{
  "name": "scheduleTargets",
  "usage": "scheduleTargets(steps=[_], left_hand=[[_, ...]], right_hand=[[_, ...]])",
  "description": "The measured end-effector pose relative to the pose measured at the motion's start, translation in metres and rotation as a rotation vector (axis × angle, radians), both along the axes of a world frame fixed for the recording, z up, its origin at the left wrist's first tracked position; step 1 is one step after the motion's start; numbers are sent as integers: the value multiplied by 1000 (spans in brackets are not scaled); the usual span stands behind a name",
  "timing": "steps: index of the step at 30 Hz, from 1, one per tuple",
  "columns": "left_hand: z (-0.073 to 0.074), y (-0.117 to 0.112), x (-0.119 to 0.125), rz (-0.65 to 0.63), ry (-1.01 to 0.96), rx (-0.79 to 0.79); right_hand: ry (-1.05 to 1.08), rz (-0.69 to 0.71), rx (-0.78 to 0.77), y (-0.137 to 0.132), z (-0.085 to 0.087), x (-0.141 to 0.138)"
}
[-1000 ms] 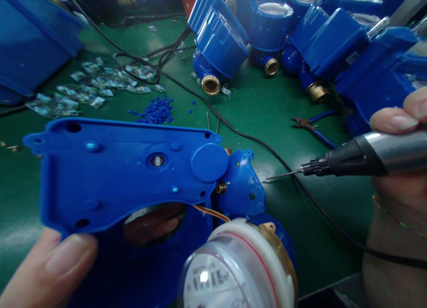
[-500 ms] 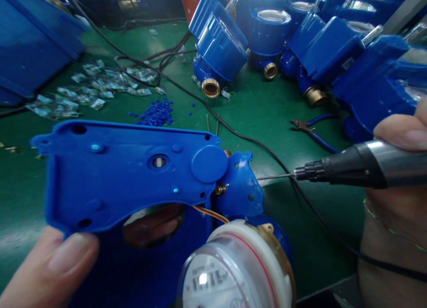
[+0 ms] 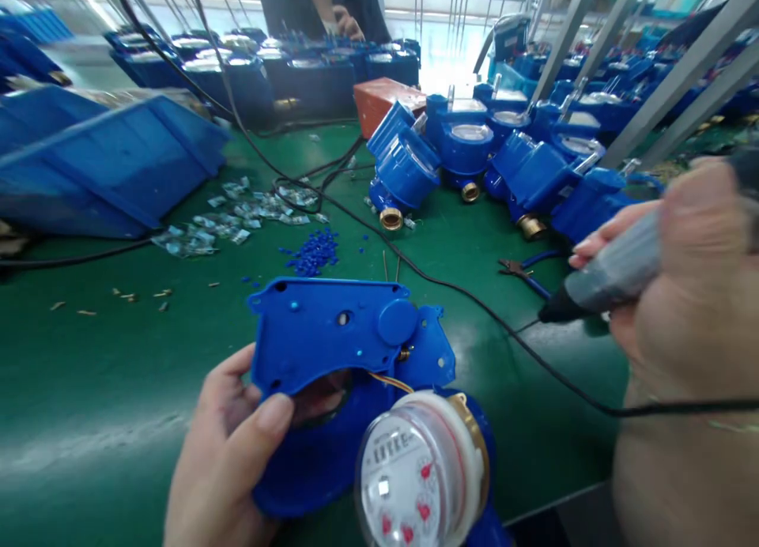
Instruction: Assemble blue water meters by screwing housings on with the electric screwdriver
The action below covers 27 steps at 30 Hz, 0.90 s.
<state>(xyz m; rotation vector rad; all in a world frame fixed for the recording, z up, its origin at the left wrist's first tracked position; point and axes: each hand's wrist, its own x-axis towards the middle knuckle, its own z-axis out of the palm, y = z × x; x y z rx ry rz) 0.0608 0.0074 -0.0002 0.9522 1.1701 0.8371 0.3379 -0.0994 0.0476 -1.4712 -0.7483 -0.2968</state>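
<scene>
My left hand (image 3: 228, 444) grips a blue plastic water meter housing (image 3: 323, 333) by its left edge, thumb on the front; its other fingers are partly hidden. Red and yellow wires (image 3: 391, 382) run from the housing toward a water meter (image 3: 397, 476) with a clear domed dial and red pointers. Between housing and meter stands a small blue plate (image 3: 430, 349) with holes. Over on the right, my right hand (image 3: 681, 318) is wrapped around an electric screwdriver (image 3: 620, 266). Its thin bit points left and down, apart from the housing.
A black cable (image 3: 468, 294) crosses the green bench. Cutting pliers (image 3: 525, 270), small blue plugs (image 3: 317, 250), clear little packets (image 3: 237, 215) and brass screws (image 3: 130, 296) lie about. Assembled blue meters (image 3: 406, 167) stand behind, beside a blue bin (image 3: 112, 167). Another person (image 3: 323, 9) is across the bench.
The screwdriver has moved right, away from the small blue plate, and is now tilted. My view has lifted and widened, so the housing looks smaller and the far side of the bench shows.
</scene>
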Motion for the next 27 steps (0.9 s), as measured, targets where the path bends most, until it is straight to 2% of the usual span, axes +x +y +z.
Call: scheduleTargets(steps=[1,2,3,6,7,9,13,16,20,23,27], left_hand=[[1,0,1,-9,-14,11],[1,0,1,-12,-27,21],[1,0,1,-8,-40,28],[0,1,1,-23,-75,50],[0,1,1,-29,-81,57],[1,1,2,-33,-87,64],[4,2,4,-38,-110,48],[6,2,5,-39,-126,35],[5,3,5,-58,-140,29],[3,3,4,-55,-128,35],[3,2,4,-73,-135,27]], right_hand=[[15,15,-9,6,6,0],[28,44,-84,12,12,0],[17,72,-253,18,16,0],[-158,90,-926,32,18,-5],[-233,92,-1086,36,15,-8],[-315,125,-1235,45,3,-16],[-377,135,-1362,58,-27,-26],[-419,133,-1379,61,-36,-25],[-461,175,-1274,48,-21,-25],[-445,263,-1115,26,-6,-41],[-434,477,-979,0,-7,-69]])
